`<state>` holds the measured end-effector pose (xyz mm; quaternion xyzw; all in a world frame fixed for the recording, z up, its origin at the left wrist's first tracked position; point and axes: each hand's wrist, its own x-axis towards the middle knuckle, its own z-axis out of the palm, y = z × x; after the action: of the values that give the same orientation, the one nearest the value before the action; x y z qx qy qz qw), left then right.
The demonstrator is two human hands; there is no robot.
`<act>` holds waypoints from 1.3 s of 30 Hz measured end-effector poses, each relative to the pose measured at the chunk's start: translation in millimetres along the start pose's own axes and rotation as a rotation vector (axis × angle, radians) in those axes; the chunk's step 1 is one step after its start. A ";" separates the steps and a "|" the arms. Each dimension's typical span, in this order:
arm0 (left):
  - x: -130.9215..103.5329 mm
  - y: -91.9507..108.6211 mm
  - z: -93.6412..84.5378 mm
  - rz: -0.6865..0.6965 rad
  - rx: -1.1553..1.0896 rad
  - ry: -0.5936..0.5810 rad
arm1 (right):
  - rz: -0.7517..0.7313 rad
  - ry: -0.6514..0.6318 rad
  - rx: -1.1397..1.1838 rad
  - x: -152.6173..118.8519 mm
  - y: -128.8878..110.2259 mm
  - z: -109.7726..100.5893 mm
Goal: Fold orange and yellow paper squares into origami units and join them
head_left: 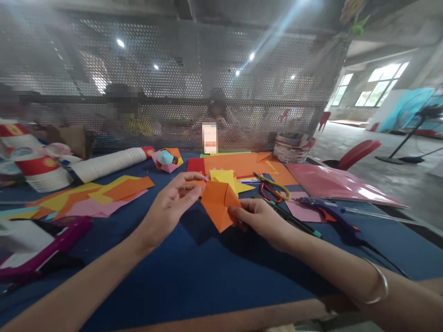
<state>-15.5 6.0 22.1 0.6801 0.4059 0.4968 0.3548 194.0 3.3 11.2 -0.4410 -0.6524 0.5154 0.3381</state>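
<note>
One blue table point(145, 281) lies in front of me. On it are one pink pack point(342, 184) at the far right, one stack of cups lying down point(114, 163) at the left, and one purple tool point(72, 237) nearer me. To the right lies one glue gun point(321, 205); one basket point(294, 148) stands at the back.

My two hands meet over the table's middle. My right hand point(263, 219) grips one orange paper point(219, 205) at its right edge, thumb on top. My left hand point(173, 198) has thumb and forefinger bent in at the paper's far left corner; whether they pinch it, I cannot tell.

The orange paper is folded, its sharp point aimed down and toward me. Its long axis runs from far to near, the near end slightly to the right. Just behind it is yellow paper point(224, 177), then scissors point(277, 186), showing one red loop and one yellow.
</note>
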 end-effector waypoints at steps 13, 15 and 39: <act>-0.3 -14.3 0.4 0.005 0.140 -0.347 | -0.016 0.066 -0.046 0.8 2.5 -0.6; -0.7 -12.7 -0.6 -0.004 0.133 -0.357 | -0.015 0.079 -0.045 1.6 3.8 -1.6; -0.4 -14.7 4.5 -0.046 0.188 -0.208 | -0.010 0.060 0.023 0.4 0.9 -2.3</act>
<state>-14.2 11.4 7.7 0.7488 0.4271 0.3750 0.3410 196.0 4.7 10.9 -0.4490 -0.6383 0.5077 0.3650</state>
